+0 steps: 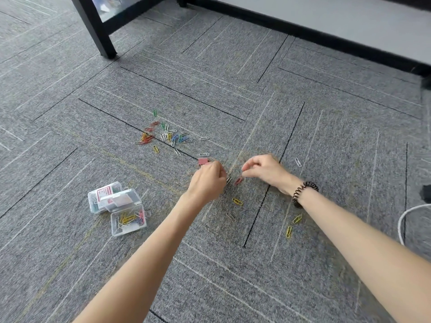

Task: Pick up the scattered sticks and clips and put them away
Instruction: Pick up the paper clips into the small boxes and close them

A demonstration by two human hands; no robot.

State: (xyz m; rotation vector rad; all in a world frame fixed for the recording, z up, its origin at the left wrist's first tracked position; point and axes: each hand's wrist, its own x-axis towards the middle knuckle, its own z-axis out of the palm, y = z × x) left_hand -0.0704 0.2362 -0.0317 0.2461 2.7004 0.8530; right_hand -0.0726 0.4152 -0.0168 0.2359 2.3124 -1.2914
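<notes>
Coloured paper clips (166,136) lie scattered on the grey carpet, thickest at the upper left. My left hand (207,180) is curled into a loose fist beside a pink binder clip (202,161), and a silver clip (229,180) sticks out at its fingers. My right hand (264,169) reaches down with finger and thumb pinched at the upper end of a red paper clip (238,181). Yellow clips (237,201) lie near my forearms. A small clear box (128,222) stands open at the left with several clips inside. A second clear box (102,197) sits behind it.
A black table leg (98,31) stands at the upper left, and a black baseboard (326,40) runs along the back. A white cable (401,220) and a dark object (426,193) lie at the right edge. More clips (296,219) rest under my right forearm.
</notes>
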